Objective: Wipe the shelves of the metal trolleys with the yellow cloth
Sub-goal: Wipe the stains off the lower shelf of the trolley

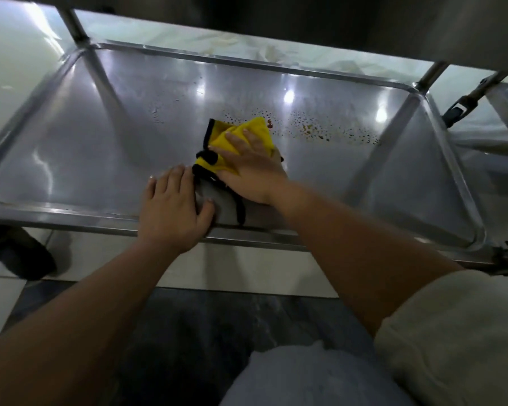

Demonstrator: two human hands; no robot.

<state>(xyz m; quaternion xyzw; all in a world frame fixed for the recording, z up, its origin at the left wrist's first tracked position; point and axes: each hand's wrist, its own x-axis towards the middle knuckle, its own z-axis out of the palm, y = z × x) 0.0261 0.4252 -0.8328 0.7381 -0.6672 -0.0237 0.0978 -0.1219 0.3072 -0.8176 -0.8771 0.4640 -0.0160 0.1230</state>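
Observation:
A low metal trolley shelf (71, 136) with a raised rim fills the view under an upper shelf. A crumpled yellow cloth (257, 131) with black edging lies near the shelf's middle front. My right hand (251, 168) presses flat on top of the cloth, fingers spread toward the far left. My left hand (173, 205) rests palm down on the shelf's front part, beside the cloth and touching its grey underside. Orange and dark droplets (314, 131) speckle the metal just beyond and to the right of the cloth.
The underside of the upper shelf (305, 27) hangs low over the far side. Slanted metal posts (74, 23) rise at the far corners. A black wheel (18, 250) sits at the lower left. A second trolley (502, 124) stands at the right. White and dark floor tiles lie below.

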